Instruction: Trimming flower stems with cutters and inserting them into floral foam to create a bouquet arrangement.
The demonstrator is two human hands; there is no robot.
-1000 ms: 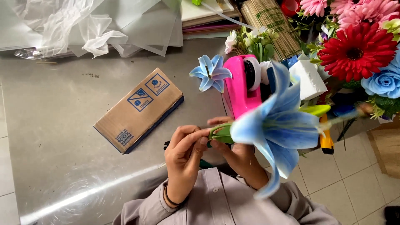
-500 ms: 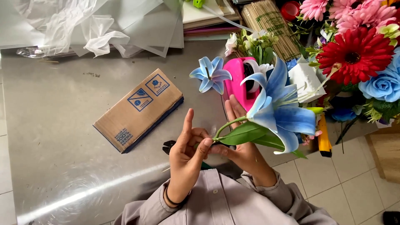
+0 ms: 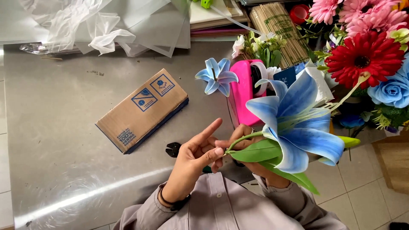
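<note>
A large blue artificial lily (image 3: 296, 121) with green leaves (image 3: 260, 150) is held over the table's near edge. My right hand (image 3: 247, 147) grips its stem under the leaves, mostly hidden by them. My left hand (image 3: 194, 159) pinches the stem's end between thumb and middle finger, index finger pointing up. A smaller blue lily (image 3: 217, 76) lies on the steel table (image 3: 55, 127) by a pink tape dispenser (image 3: 245, 87). Black cutters (image 3: 173, 149) lie just beyond my left hand.
A flat cardboard box (image 3: 142, 110) lies left of centre. Crumpled clear wrapping (image 3: 85, 25) and stacked sheets sit at the back. A bundle of bamboo sticks (image 3: 277, 25) and a bouquet with a red gerbera (image 3: 364, 57) and blue rose (image 3: 392, 89) stand at right.
The lily has turned and its bloom has swung right and opened toward the camera. My left hand shifted from gripping the stem to pinching its end, index finger raised.
</note>
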